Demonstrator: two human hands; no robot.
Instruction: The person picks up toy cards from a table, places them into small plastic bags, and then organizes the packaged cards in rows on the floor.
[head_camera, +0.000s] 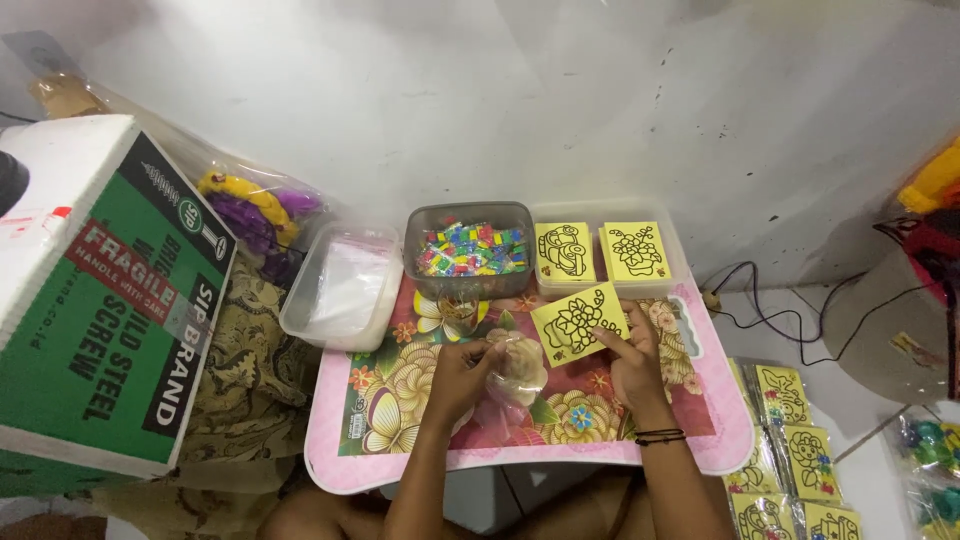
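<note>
Yellow card: right hand (632, 362) is pinching a flower-outline card (577, 322) over the pink floral table (720, 440).
Left hand (462, 375): is closing on a clear plastic bag (518, 370).
Behind: tub of coloured pieces (470, 248); tray of cards (600, 250).
Left side: cardboard box (100, 300) is crowding in.
</note>
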